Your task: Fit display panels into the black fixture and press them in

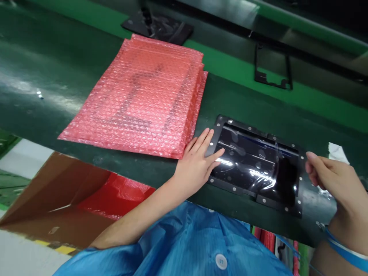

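Note:
A black rectangular frame part (255, 165) with a glossy dark panel and a clear film lies flat on the dark green bench (57, 76). My left hand (198, 161) rests flat on its left end, fingers stretched out. My right hand (330, 176) is at the part's right edge, fingers curled together near the rim; whether it grips anything there is unclear. A stack of pink bubble-wrap bags (143, 99) lies just left of my left hand.
An open cardboard box (57, 199) with red bags inside stands below the bench at the left. Another black frame (273, 69) and a black part (158, 25) lie on the green belt behind. A blue smock fills the bottom.

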`<state>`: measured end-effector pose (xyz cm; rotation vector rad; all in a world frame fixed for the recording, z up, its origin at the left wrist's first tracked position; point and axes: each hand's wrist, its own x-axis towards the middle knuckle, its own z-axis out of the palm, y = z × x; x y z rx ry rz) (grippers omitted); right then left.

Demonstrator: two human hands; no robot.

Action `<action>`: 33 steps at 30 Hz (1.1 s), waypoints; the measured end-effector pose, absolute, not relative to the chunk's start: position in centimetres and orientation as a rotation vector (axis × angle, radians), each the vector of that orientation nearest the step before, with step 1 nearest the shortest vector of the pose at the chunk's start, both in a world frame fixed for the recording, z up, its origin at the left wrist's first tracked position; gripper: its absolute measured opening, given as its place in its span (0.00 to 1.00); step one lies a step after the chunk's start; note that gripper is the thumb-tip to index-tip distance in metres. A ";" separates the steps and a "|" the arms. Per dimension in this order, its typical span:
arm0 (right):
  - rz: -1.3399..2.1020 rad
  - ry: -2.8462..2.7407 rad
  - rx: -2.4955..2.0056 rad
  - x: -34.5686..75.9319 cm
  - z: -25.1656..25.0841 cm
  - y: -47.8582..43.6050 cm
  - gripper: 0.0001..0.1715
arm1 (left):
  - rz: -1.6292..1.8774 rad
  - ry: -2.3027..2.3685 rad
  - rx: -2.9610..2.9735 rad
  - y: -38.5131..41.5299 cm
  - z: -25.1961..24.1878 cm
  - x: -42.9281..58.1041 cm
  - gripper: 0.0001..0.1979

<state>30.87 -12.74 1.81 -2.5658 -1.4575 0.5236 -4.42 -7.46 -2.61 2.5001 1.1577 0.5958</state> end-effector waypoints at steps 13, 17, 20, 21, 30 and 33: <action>0.577 -1.525 -2.786 31.9 0.9 -8.2 0.33 | 0.171 0.328 2.835 -11.4 -1.7 8.4 0.26; 0.426 -1.578 -2.854 31.5 0.8 -7.9 0.32 | 0.125 0.329 2.819 -11.0 -0.9 8.4 0.23; 0.450 -1.523 -2.825 31.4 0.7 -8.0 0.33 | 0.106 0.275 2.767 -10.2 -0.6 8.3 0.22; 0.451 -1.502 -2.802 31.4 0.6 -8.1 0.33 | 0.112 0.251 2.745 -9.7 -0.7 8.2 0.23; 0.327 -1.212 -2.504 31.5 -0.2 -9.8 0.26 | 0.456 1.007 2.731 -3.6 -1.3 8.8 0.26; 0.496 -1.077 -2.230 31.3 -0.3 -10.0 0.25 | 0.567 1.038 2.651 -3.4 -0.5 8.8 0.22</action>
